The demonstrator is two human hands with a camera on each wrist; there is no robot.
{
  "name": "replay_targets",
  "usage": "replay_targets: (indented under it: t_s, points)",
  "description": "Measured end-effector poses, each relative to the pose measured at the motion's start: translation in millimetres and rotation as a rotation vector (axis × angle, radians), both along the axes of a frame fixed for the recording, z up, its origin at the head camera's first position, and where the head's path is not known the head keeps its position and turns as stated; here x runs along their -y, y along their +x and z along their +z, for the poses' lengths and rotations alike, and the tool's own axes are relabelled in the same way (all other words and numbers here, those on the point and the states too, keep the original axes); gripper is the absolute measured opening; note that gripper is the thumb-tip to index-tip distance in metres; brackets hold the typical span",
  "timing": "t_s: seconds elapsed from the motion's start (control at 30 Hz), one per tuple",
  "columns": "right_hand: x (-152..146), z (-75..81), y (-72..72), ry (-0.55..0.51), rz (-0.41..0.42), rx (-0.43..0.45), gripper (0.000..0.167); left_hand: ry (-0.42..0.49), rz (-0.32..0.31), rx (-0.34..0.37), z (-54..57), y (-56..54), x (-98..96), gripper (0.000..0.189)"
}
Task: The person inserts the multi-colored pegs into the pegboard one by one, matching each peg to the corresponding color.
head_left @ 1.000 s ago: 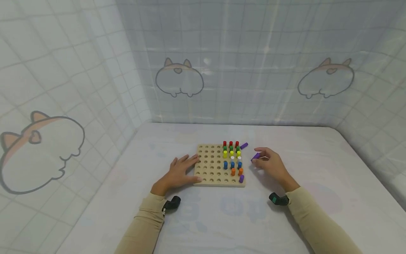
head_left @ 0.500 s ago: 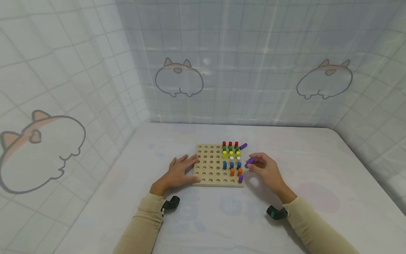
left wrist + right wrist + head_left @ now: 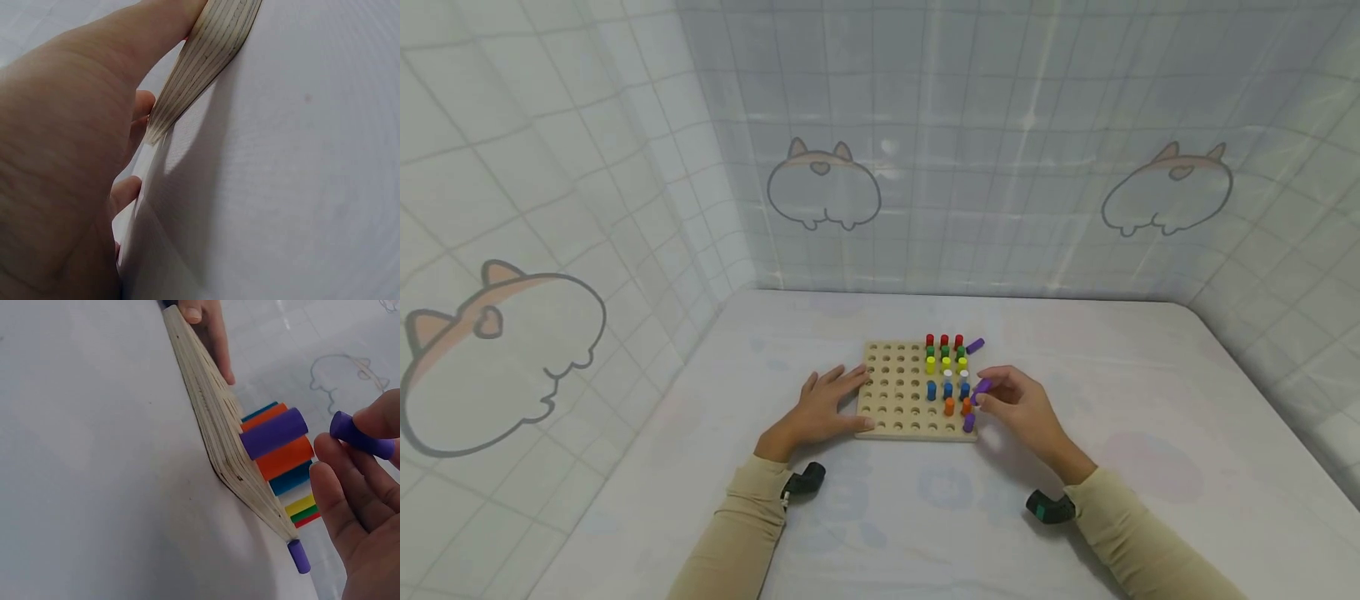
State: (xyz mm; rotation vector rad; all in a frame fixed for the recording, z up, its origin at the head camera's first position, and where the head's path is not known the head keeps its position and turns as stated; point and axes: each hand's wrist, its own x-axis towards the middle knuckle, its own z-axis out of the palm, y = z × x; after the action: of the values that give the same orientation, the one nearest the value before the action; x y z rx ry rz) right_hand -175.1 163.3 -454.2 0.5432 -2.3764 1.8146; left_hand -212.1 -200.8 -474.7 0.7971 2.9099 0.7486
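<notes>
A wooden pegboard (image 3: 891,403) lies on the table, with coloured pegs upright in its right-hand columns: red, green, yellow, white, blue, orange and one purple peg (image 3: 969,422) at the near right corner. The left hand (image 3: 822,410) rests along the board's left edge, fingers spread; in the left wrist view its thumb side touches the layered wooden edge (image 3: 209,53). Just over the board's right edge, the right hand (image 3: 1022,413) pinches a purple peg (image 3: 359,435) between thumb and fingers, tilted and apart from the board in the right wrist view.
Another purple peg (image 3: 975,345) lies on the table beside the far right corner of the board. A white cloth (image 3: 940,525) covers the table. Tiled-pattern curtains (image 3: 940,225) with cartoon drawings hang at the back and sides.
The right hand has moved left and slightly nearer, carrying the purple peg from beside the board to its right edge. The left hand stays in place on the board.
</notes>
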Motion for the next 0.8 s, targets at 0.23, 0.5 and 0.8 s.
replay_targets:
  t_s: [0.23, 0.5, 0.8]
  points:
    - [11, 9.8, 9.6, 0.114, -0.020, -0.054, 0.029, 0.004, -0.005, -0.003, 1.7, 0.3, 0.2, 0.090]
    - [17, 15.9, 17.7, 0.137, 0.030, -0.156, 0.027, -0.002, -0.001, -0.007, 0.6, -0.2, 1.0, 0.089]
    - [16, -8.6, 7.7, 0.252, 0.072, -0.237, 0.022, -0.001, -0.005, -0.014, -1.4, 0.2, 1.4, 0.090]
